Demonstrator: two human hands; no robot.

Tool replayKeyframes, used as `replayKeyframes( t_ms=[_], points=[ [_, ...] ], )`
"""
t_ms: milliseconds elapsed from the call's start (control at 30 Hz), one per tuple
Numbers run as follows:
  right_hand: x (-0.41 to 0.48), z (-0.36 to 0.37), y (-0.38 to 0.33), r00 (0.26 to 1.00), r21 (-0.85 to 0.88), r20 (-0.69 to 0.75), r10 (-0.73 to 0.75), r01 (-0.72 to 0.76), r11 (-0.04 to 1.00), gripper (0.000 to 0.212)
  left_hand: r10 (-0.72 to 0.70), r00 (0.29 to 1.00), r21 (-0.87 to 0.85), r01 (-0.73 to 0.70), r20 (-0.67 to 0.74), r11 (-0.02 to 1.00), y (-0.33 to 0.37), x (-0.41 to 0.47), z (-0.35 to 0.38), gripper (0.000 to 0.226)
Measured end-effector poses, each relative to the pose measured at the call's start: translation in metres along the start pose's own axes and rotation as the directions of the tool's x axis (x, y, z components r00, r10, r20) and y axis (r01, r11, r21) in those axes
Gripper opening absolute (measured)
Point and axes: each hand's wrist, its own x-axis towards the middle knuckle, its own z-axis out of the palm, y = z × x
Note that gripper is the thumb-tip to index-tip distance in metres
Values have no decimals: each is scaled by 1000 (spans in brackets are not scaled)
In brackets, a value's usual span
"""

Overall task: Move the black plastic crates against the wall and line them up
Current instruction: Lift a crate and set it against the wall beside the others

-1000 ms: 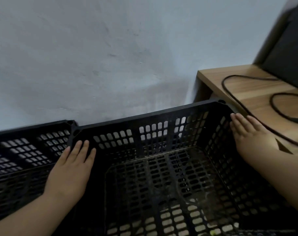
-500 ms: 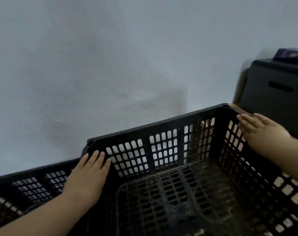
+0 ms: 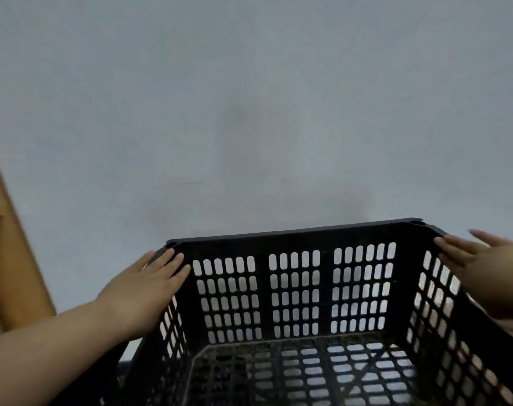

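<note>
An empty black plastic crate (image 3: 294,291) with slotted walls fills the lower middle of the head view. It is raised and tilted, and the pale wall (image 3: 249,112) shows through its far side and its floor. My left hand (image 3: 143,291) presses flat on the outside of its left wall near the far corner. My right hand (image 3: 489,268) lies flat against the outside of its right wall, fingers pointing at the far right corner. The crate is clamped between both palms. Its near edge is out of frame.
A brown board or cardboard panel (image 3: 12,259) leans along the left edge. A dark shape (image 3: 114,376) shows below my left forearm; I cannot tell what it is. The plain grey wall stands close behind the crate.
The crate has come up off the floor between my hands. The view has swung left and up: the second crate, wooden shelf and dark box are gone, and the brown panel has appeared.
</note>
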Motion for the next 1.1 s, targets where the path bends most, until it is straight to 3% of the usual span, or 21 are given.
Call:
replayKeyframes(
  t_ms=[67, 167, 267, 333, 433, 600, 667, 767, 900, 967, 1033, 1100],
  points=[
    [26, 10, -10, 995, 14, -78, 55, -54, 998, 71, -47, 998, 13, 46, 29, 999, -31, -5, 2, 83],
    [66, 24, -32, 987, 65, -156, -23, 34, 997, 69, -103, 992, 45, 100, 72, 994, -74, -13, 16, 85],
    [121, 21, -67, 959, 52, -279, -51, 68, 996, 83, -177, 982, 26, 175, 69, 984, -113, -22, 46, 88],
    [155, 17, -95, 968, 85, -240, -68, 90, 992, 87, -195, 979, -10, 195, 57, 981, -136, -26, 73, 93],
    [191, 16, -140, 985, 187, -162, -65, 95, 978, 72, -186, 982, -55, 188, 43, 981, -169, -24, 115, 94],
    [219, 13, -213, 987, 196, -162, 7, 25, 980, 58, -110, 994, -97, 112, 27, 989, -213, -6, 177, 93],
    [219, 11, -238, 998, 217, -50, -25, 36, 976, 70, -67, 997, -131, 69, 23, 989, -226, 2, 201, 93],
    [223, 4, -278, 992, 270, 122, 26, -59, 961, 76, 1, 1000, -172, 1, 11, 985, -242, 16, 240, 92],
    [222, 11, -313, 980, 265, 143, 138, -172, 949, 62, 64, 997, -212, -71, -38, 975, -255, 34, 287, 95],
    [223, 21, -329, 981, 254, 132, 146, -175, 951, 64, 112, 990, -170, -126, -91, 977, -262, 42, 309, 108],
    [231, 23, -340, 972, 254, 179, 150, -193, 948, 65, 93, 996, -116, -94, -20, 989, -269, 50, 323, 126],
    [240, 27, -349, 960, 272, 225, 166, -226, 936, 64, 140, 988, -67, -144, -66, 987, -272, 61, 351, 128]
  ],
)
